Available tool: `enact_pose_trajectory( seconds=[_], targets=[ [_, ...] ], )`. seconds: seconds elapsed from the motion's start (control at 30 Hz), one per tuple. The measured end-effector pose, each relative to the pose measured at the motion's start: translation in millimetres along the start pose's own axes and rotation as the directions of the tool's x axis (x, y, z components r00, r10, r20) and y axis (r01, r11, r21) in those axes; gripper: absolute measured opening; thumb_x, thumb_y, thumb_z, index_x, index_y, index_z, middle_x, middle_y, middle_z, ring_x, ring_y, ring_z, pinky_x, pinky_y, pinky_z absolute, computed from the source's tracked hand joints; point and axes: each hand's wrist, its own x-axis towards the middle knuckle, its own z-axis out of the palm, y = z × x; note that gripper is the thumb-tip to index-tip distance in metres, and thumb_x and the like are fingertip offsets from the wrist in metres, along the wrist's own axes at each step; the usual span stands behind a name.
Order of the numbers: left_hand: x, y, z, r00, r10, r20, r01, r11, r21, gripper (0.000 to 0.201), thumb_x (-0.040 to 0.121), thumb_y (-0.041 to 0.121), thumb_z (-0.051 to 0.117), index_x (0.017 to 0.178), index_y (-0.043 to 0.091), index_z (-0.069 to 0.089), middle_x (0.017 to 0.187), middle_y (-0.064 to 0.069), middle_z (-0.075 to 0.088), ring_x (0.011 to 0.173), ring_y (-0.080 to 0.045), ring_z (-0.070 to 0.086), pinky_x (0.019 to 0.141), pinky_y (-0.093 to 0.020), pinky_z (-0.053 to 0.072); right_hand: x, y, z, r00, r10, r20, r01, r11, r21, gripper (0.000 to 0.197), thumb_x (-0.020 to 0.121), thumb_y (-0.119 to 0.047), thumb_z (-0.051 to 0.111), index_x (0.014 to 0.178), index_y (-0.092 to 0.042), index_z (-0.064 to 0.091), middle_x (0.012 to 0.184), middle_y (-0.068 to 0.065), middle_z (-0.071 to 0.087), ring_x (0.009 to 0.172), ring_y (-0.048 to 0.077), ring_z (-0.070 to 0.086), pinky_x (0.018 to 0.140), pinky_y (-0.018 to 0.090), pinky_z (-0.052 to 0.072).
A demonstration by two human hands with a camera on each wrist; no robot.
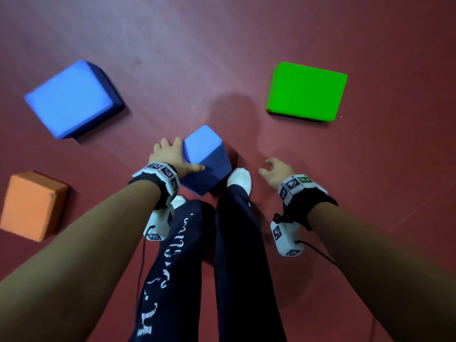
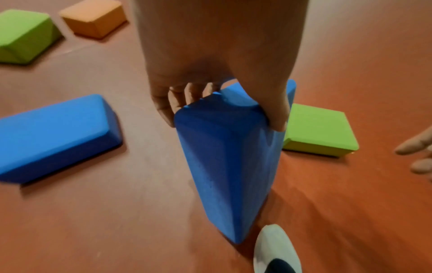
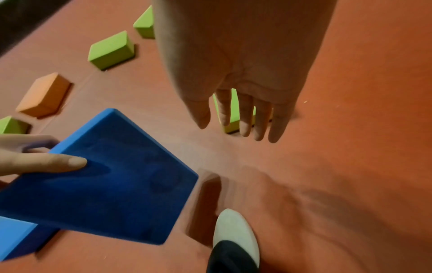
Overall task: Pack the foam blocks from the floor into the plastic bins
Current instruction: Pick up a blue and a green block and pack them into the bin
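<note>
A person's left hand (image 1: 170, 154) grips a blue foam block (image 1: 206, 159) just beyond a white shoe (image 1: 239, 180); the right hand (image 1: 276, 172) hangs loose, holding nothing. Farther off, blue (image 1: 71, 98), orange (image 1: 32, 204) and green (image 1: 306, 91) blocks lie on the red floor (image 1: 185, 70).

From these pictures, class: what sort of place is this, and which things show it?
Probably a gym or soft-play room. A bare red floor fills every view, large foam blocks lie scattered on it, such as a green block and an orange block, and the person wears socks.
</note>
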Motion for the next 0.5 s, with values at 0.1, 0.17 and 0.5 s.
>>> enact_pose_trajectory(
  seconds=[0.1,0.17,0.5],
  targets=[
    [-12.4,44.6,-40.3,0.996,0.013,-0.091,-0.014,1.0,-0.006,0.088,0.064,0.069,0.07,0.12,0.008,0.04,0.126,-0.018,0.049,0.117,-0.038,0.044,0.095,-0.046,0.04,-13.1,14.0,-48.8,0.998,0.028,-0.053,-0.026,0.999,0.044,0.045,0.093,-0.027,0.054,0.135,-0.013,0.049,0.132,0.012,0.055,0.122,0.028,0.051,0.099,0.028,0.038],
    [-11.4,75.1,-65.5,0.982,0.015,-0.19,-0.017,1.0,-0.01,0.086,0.066,0.066,0.071,0.119,0.006,0.039,0.125,-0.018,0.05,0.117,-0.038,0.045,0.093,-0.047,0.04,-7.0,23.2,-83.2,0.993,0.045,-0.107,-0.039,0.998,0.054,0.044,0.093,-0.027,0.054,0.134,-0.012,0.049,0.133,0.012,0.055,0.123,0.029,0.05,0.098,0.029,0.038],
    [73.3,211.6,-70.8,0.91,-0.113,-0.398,-0.002,0.961,-0.277,0.086,0.07,0.059,0.071,0.12,-0.004,0.039,0.121,-0.022,0.047,0.108,-0.042,0.048,0.09,-0.047,0.038,129.9,67.0,-179.6,0.972,0.192,-0.136,-0.154,0.957,0.246,0.046,0.09,-0.023,0.056,0.132,-0.009,0.047,0.13,0.018,0.054,0.117,0.033,0.053,0.092,0.032,0.041]
  ],
)
